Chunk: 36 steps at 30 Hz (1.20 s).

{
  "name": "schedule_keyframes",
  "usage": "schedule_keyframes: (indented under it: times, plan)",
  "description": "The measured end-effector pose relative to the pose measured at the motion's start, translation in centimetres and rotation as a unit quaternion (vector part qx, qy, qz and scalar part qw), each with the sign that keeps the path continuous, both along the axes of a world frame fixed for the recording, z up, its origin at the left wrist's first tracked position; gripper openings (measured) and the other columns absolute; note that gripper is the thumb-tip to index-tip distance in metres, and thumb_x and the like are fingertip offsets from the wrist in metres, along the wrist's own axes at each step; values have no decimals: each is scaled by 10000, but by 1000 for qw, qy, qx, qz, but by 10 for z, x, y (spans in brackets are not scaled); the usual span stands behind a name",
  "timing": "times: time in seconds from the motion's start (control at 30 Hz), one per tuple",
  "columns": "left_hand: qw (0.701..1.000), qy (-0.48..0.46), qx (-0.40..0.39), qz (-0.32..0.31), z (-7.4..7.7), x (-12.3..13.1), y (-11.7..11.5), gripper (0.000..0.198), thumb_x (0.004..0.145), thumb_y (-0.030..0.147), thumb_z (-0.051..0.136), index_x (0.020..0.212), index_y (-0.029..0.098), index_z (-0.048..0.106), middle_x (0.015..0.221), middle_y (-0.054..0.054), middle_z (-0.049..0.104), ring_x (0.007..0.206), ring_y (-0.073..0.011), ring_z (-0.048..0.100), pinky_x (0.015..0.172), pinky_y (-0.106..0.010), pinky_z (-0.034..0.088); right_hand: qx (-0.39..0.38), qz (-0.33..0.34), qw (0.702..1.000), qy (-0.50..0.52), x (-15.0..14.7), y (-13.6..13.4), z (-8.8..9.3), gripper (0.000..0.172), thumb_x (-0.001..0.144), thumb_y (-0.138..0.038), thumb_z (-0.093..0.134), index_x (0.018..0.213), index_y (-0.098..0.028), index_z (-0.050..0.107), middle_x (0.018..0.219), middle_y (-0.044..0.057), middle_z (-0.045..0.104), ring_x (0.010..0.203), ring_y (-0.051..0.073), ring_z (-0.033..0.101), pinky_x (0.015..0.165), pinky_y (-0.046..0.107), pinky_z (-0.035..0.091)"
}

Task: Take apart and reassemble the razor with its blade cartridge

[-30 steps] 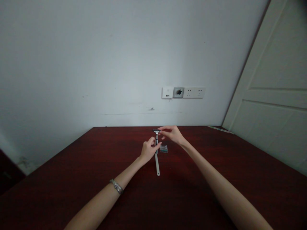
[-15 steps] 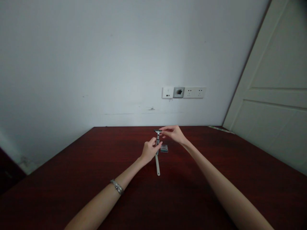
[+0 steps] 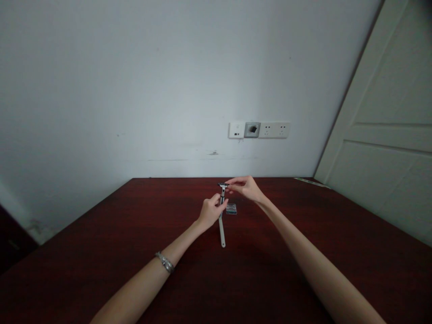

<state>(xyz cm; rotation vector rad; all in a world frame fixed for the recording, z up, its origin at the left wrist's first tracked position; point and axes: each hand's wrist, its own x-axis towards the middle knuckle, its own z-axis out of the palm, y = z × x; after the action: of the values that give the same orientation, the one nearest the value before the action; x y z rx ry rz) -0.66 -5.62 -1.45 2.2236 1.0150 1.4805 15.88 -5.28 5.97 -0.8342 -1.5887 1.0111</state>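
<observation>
Head view: your left hand (image 3: pixel 208 212) grips the razor (image 3: pixel 222 233); your right hand (image 3: pixel 247 187) pinches its head. The small case (image 3: pixel 231 209) lies beside it, contents unclear.

No readable text, label or number on anything here.

A dark red wooden worktop (image 3: pixel 135 234) stands against a plain pale wall (image 3: pixel 135 81). On the wall is a row of white sockets (image 3: pixel 259 130). At the right is a white panelled door (image 3: pixel 388 148). The light is soft and dim.
</observation>
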Motion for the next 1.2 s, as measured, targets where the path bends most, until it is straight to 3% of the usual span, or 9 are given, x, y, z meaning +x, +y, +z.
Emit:
schedule_keyframes:
  times: [0.43, 1.0, 1.2]
  plan:
    - [999, 9, 14, 35, -4, 1, 3, 304, 815, 355, 512, 593, 166, 426, 461, 75, 371, 425, -50, 280, 453, -184, 219, 21, 4, 999, -33, 1, 2, -3, 236, 654, -316, 698, 793, -126, 718, 712, 57, 708, 649, 159, 658, 671, 316, 548]
    - [1000, 30, 1, 8, 4, -6, 6, 261, 814, 369, 514, 667, 154, 503, 483, 65, 411, 447, -55, 320, 470, -178, 253, 27, 30, 998, -45, 6, 6, -6, 325, 674, -351, 683, 912, -130, 696, 789, 57, 695, 709, 155, 643, 600, 274, 544]
    - [999, 16, -41, -28, 15, -7, 4, 242, 823, 364, 515, 705, 153, 524, 533, 32, 538, 468, -79, 499, 496, -180, 355, 43, -18, 997, -60, 8, 3, -1, 409, 655, -346, 695, 1003, -131, 684, 826, 51, 680, 686, 141, 611, 547, 248, 527]
